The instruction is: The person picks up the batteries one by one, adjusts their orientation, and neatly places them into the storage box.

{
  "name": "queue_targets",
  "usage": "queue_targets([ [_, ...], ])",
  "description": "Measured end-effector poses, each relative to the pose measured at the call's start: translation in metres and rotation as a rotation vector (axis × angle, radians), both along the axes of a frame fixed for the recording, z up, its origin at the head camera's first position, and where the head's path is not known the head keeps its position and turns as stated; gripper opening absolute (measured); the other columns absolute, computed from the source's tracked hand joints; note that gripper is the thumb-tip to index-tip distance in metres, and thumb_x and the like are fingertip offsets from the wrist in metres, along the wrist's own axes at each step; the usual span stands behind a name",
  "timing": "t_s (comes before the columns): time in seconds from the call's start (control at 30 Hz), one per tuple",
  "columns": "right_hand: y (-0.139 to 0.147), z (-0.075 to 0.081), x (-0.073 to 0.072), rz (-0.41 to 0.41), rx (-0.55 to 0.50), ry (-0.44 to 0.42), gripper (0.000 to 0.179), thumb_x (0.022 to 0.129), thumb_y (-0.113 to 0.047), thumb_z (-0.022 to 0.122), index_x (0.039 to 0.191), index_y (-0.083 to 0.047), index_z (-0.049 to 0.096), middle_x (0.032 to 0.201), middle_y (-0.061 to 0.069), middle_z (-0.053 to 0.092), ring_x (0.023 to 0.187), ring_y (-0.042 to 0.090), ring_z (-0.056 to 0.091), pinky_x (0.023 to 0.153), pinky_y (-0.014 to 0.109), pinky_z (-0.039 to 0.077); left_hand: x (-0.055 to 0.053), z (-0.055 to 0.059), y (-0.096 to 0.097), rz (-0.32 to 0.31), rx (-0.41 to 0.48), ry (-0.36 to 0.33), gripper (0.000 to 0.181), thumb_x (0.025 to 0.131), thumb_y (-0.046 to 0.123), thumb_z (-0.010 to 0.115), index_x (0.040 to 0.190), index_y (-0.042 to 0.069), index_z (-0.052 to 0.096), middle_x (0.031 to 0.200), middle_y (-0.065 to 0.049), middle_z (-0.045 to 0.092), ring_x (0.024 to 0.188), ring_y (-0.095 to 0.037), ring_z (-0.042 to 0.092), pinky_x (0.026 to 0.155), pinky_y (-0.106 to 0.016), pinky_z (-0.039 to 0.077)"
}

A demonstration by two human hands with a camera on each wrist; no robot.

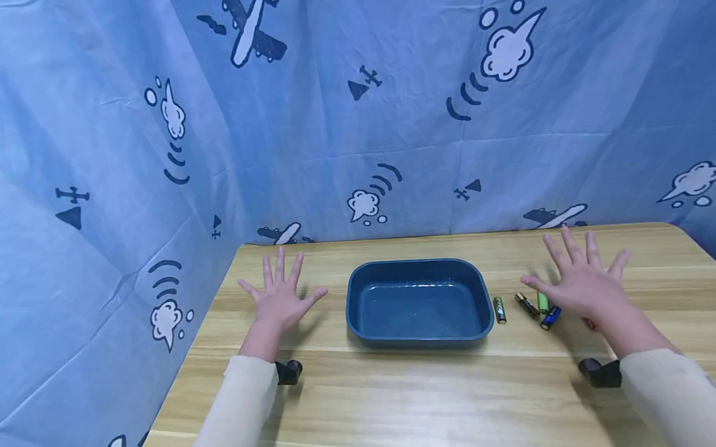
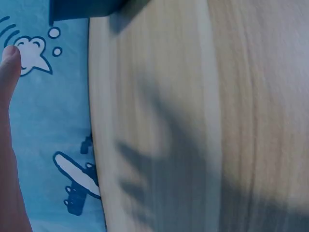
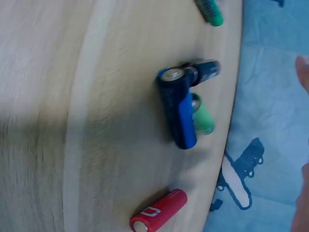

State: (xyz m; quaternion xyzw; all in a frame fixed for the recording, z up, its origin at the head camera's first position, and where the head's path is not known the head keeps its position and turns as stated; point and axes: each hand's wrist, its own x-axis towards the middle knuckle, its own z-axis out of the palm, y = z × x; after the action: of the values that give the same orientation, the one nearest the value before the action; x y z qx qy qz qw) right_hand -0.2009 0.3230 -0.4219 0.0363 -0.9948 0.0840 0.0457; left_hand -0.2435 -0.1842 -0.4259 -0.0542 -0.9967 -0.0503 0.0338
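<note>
The batteries lie on the surface to the right of the blue tray [image 1: 419, 302]. One dark battery with a green end [image 1: 499, 310] lies just beside the tray's right rim. A little further right, three lie close together: a black battery [image 1: 527, 304], a green battery [image 1: 543, 301] and a blue battery [image 1: 550, 317]. In the right wrist view the blue battery [image 3: 177, 108] touches the green one [image 3: 201, 115]. A red battery [image 3: 158, 211] lies apart from them, and in the head view it is almost hidden under the right hand [image 1: 582, 284].

The right hand hovers over this group with fingers spread and holds nothing. The left hand [image 1: 281, 296] is also spread and empty, over the bare wood to the left of the tray. I cannot tell whether either palm touches the surface.

The tray looks empty. In my judgement, a good pick begins with the lone battery near the rim, because nothing crowds it. Batteries are round and roll easily, so it is better to pinch one across its middle with thumb and forefinger. For the three that are close together, take the outer one first, so that the others are not pushed toward the far edge.
</note>
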Motion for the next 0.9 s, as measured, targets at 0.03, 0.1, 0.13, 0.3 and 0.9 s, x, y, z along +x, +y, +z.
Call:
queue_targets([
  [0.03, 0.0, 0.002, 0.0, 0.005, 0.0, 0.021, 0.089, 0.087, -0.064, 0.039, 0.149, -0.02, -0.007, 0.15, 0.011, -0.021, 0.13, 0.039, -0.027, 0.084, 0.063, -0.03, 0.0, 0.001, 0.001, -0.01, -0.01, 0.008, 0.09, 0.078, 0.078, 0.033, 0.149, 0.034, -0.001, 0.153, -0.002, -0.018, 0.135, -0.031, -0.021, 0.088, -0.073, -0.015],
  [0.1, 0.001, 0.005, 0.0, 0.017, 0.001, 0.073, 0.085, 0.088, -0.058, 0.044, 0.15, -0.018, 0.002, 0.153, 0.016, -0.008, 0.135, 0.043, -0.013, 0.092, 0.067, -0.019, 0.001, 0.003, 0.004, -0.038, -0.013, 0.026, 0.091, 0.077, 0.078, 0.035, 0.149, 0.032, 0.003, 0.155, -0.006, -0.007, 0.138, -0.033, -0.012, 0.094, -0.072, -0.007],
  [0.13, 0.002, 0.008, 0.001, 0.022, -0.003, 0.099, 0.081, 0.089, -0.053, 0.047, 0.15, -0.016, 0.01, 0.153, 0.018, 0.002, 0.135, 0.045, -0.003, 0.096, 0.069, -0.01, 0.002, 0.005, 0.006, -0.055, -0.007, 0.038, 0.091, 0.078, 0.077, 0.037, 0.15, 0.03, 0.007, 0.155, -0.009, 0.001, 0.139, -0.034, -0.006, 0.097, -0.071, -0.002],
  [0.3, 0.011, 0.016, 0.007, 0.028, -0.017, 0.142, 0.052, 0.087, -0.031, 0.059, 0.129, -0.002, 0.047, 0.129, 0.029, 0.042, 0.116, 0.05, 0.034, 0.09, 0.065, 0.023, 0.008, 0.009, 0.02, -0.11, 0.073, 0.043, 0.075, 0.082, 0.065, 0.044, 0.142, 0.019, 0.039, 0.137, -0.014, 0.043, 0.126, -0.035, 0.036, 0.096, -0.06, 0.028],
  [0.9, 0.068, -0.008, 0.03, 0.121, -0.17, -0.213, 0.049, 0.082, -0.025, 0.065, 0.119, 0.006, 0.055, 0.109, 0.028, 0.058, 0.096, 0.048, 0.053, 0.073, 0.057, 0.043, 0.023, -0.007, 0.061, -0.118, 0.319, -0.049, 0.033, 0.089, 0.047, 0.049, 0.089, 0.017, 0.062, 0.078, 0.004, 0.058, 0.068, -0.014, 0.053, 0.057, -0.03, 0.042],
])
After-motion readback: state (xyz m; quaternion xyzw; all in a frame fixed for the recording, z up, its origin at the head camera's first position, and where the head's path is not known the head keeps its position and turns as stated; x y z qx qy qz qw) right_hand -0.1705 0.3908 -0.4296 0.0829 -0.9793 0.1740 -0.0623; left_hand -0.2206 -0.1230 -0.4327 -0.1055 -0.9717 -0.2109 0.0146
